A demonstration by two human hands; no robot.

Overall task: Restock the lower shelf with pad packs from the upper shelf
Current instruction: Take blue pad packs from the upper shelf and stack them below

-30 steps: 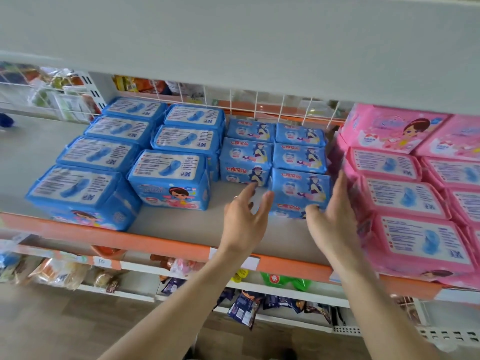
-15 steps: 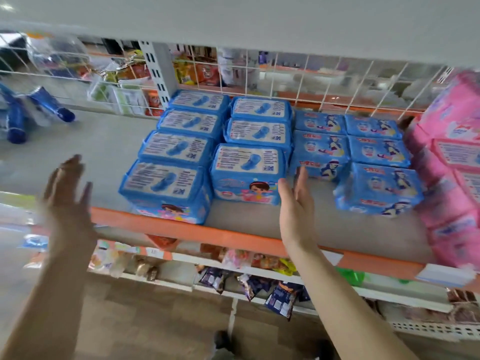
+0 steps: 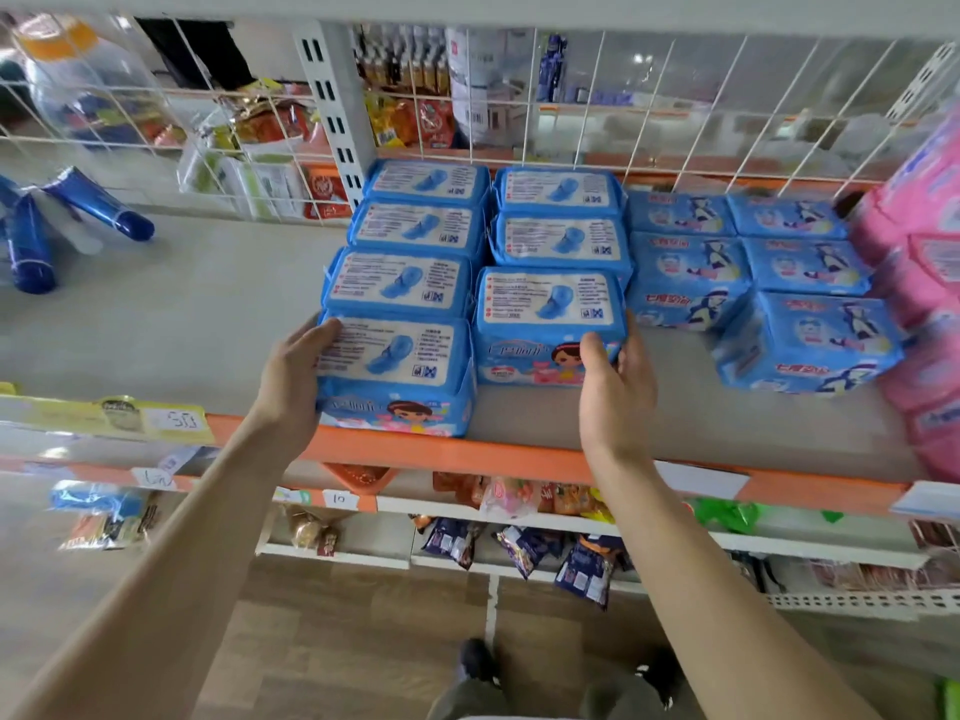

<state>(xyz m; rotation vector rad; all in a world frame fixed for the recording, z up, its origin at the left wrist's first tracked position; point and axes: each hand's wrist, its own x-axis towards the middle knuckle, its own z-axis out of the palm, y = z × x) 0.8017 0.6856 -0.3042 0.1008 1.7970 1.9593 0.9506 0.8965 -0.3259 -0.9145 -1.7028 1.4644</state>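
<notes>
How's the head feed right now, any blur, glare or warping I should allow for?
Head view: centre sharp on the blue plastic pad packs; edges smeared, the pink pad packs and dark blue tubes blurred; wide-angle lens skews the orange shelf edge; light soft and even, no harsh glare.

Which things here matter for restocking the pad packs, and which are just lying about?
Job: left hand gripping left front blue pack; right hand gripping right front blue pack; other blue packs.
Lying about: blue tubes; snack bags below.
</notes>
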